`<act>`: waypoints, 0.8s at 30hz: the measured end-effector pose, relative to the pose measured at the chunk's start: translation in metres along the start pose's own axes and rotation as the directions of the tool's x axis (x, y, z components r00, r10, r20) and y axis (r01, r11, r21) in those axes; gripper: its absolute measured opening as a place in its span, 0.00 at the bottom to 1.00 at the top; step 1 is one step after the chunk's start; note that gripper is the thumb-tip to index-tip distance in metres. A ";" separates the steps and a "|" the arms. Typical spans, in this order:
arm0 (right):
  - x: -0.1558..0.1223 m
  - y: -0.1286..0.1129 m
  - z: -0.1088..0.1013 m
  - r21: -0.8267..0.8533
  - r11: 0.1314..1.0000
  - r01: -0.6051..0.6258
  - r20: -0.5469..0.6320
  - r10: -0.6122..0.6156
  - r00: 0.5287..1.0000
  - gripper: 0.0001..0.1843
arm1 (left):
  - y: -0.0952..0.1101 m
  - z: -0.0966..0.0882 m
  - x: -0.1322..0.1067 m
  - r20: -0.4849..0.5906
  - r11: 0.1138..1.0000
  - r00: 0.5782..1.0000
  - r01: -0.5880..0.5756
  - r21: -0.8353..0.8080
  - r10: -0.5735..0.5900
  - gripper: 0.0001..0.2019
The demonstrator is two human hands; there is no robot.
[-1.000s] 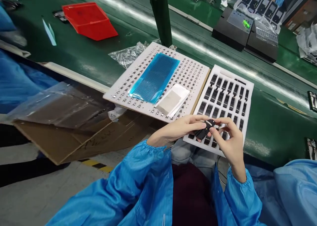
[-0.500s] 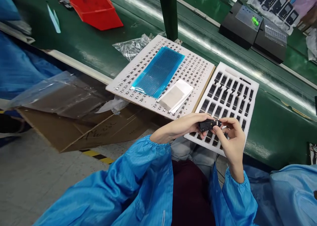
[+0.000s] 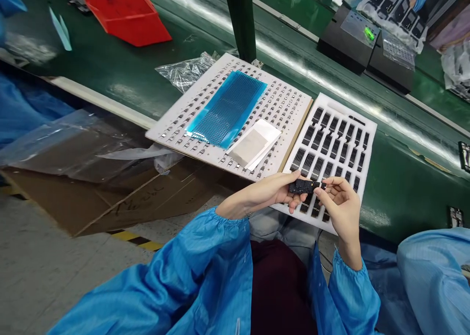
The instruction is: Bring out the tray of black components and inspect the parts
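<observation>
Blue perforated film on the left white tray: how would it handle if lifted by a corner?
Probably floppy: the blue film looks thin and lies flat on the white tray. Likely very light and easily shifted; nothing visibly pins it. Its glossy near edge hints it may be slippery.

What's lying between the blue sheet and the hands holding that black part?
In the head view, whitish sheets lie on the white slotted tray, between the blue sheet and the left hand gripping the black part.
</observation>
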State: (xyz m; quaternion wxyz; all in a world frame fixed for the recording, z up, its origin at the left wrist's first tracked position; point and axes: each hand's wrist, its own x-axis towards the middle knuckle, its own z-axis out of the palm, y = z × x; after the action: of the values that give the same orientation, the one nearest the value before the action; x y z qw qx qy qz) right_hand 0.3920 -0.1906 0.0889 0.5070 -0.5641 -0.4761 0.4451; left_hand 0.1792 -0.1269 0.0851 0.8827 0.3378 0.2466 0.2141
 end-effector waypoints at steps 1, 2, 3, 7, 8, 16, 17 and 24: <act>0.000 0.000 0.000 0.015 1.000 -0.009 -0.001 0.009 1.000 0.17 | 0.000 0.000 0.000 -0.006 1.000 1.000 0.006 -0.011 -0.006 0.22; 0.001 0.001 0.000 0.031 0.999 -0.019 -0.003 0.019 1.000 0.17 | -0.001 0.000 0.001 -0.010 1.000 1.000 0.009 -0.023 -0.009 0.21; 0.001 0.001 0.000 0.049 0.998 -0.029 -0.006 0.030 1.000 0.18 | -0.001 0.001 0.001 -0.012 0.999 1.000 0.012 -0.036 -0.012 0.20; 0.001 -0.001 0.000 0.090 0.995 -0.043 -0.030 0.046 0.999 0.18 | -0.001 0.004 0.000 -0.022 0.998 1.000 0.015 -0.061 -0.017 0.18; 0.000 -0.001 0.001 0.084 0.996 -0.035 -0.034 0.038 0.999 0.17 | 0.000 0.006 0.000 -0.028 0.998 1.000 0.012 -0.056 -0.014 0.18; -0.010 -0.006 0.004 -0.085 0.989 0.125 -0.081 -0.132 0.988 0.12 | 0.004 0.011 -0.004 -0.030 0.999 0.999 -0.034 -0.010 0.034 0.20; -0.010 -0.007 0.005 -0.107 0.985 0.139 -0.079 -0.147 0.986 0.12 | 0.004 0.011 -0.004 -0.022 0.999 0.999 -0.036 -0.005 0.036 0.20; -0.008 -0.011 0.003 -0.199 0.956 0.216 -0.020 -0.224 0.974 0.06 | 0.007 0.014 -0.004 -0.047 1.000 0.999 -0.010 0.026 0.011 0.26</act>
State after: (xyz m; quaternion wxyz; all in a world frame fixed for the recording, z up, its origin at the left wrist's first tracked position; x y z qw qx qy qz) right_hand 0.3872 -0.1982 0.0996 0.5053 -0.5639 -0.5666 0.3250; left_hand 0.1825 -0.1312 0.1000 0.8711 0.3454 0.2683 0.2233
